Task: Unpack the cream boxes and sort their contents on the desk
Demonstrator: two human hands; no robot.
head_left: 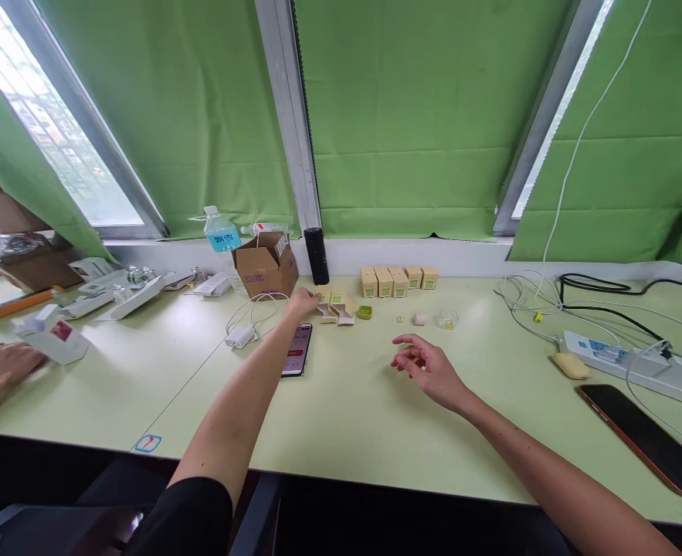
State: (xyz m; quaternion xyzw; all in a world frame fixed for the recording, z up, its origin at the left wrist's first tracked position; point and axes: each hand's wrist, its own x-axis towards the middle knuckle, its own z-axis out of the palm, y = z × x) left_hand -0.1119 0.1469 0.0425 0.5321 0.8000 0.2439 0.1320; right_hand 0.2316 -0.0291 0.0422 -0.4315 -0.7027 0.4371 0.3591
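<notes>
My left hand reaches to the back of the table, its fingers closed at the left edge of a small cardboard box with raised flaps. A second open small box stands against it on the right. My right hand hovers over the table, holding nothing, with loosely curled fingers apart. Beyond it lie a small green tray-like piece, a tiny yellow piece, a pale pink rounded piece and a clear plastic cup-like piece. My left fingertips are partly hidden.
Several closed small boxes line the back. Under my left forearm lies a phone; a charger, brown carton and black cylinder are nearby. Right: power strip, cables, dark phone. Another person's hand is far left.
</notes>
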